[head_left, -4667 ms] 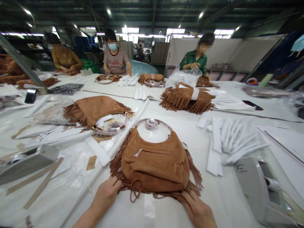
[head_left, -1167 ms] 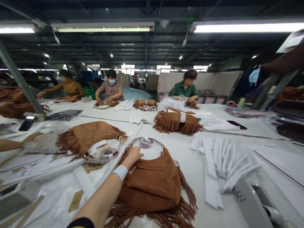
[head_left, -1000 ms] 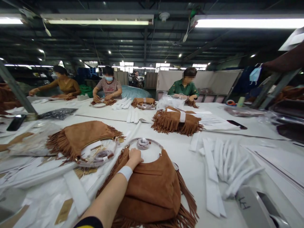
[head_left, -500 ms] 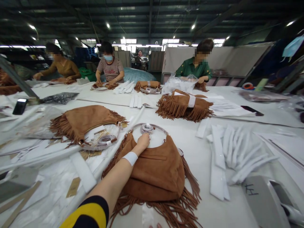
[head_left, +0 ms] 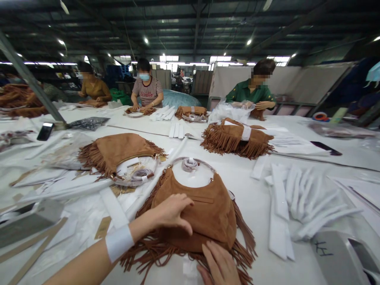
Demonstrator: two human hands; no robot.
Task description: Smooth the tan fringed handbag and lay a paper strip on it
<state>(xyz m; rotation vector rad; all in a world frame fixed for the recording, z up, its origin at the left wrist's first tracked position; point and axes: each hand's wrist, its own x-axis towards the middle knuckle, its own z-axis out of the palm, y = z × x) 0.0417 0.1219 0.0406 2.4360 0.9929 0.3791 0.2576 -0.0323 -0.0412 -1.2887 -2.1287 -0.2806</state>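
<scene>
In my head view, the brown fringed bag (head_left: 215, 211) lies on the white table (head_left: 257, 202) before me, its handle pointing away. My left hand (head_left: 173, 209) is over its front, fingers apart and gripping nothing. My right hand (head_left: 221, 265) is at its lower edge, fingers loosely bent; whether they pinch the fringe I can't tell. At my right, the grey dispenser (head_left: 337, 255) bears dark handwritten letters (head_left: 323, 248) resembling "KH". Across from me, a striped shirt (head_left: 147, 91) has red lettering, too small to read surely.
</scene>
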